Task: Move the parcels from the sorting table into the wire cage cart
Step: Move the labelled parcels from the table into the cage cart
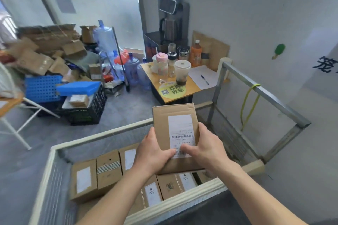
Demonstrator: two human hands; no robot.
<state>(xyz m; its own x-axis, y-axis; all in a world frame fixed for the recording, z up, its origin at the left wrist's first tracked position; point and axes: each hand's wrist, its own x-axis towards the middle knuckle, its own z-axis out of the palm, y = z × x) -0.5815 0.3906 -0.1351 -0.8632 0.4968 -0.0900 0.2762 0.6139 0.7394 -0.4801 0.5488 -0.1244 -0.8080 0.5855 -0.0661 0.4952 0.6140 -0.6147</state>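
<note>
A brown cardboard parcel with a white barcode label hangs above the wire cage cart, held between both hands. My left hand grips its left edge and near corner. My right hand grips its right edge, thumb on the label. Inside the cart, several labelled cardboard parcels lie packed side by side in rows below the held one. The sorting table is out of view.
A small wooden table with cups, bottles, paper and a pen stands just beyond the cart. A grey metal frame adjoins the cart's right side. Crates, water jugs and piled cardboard fill the far left floor.
</note>
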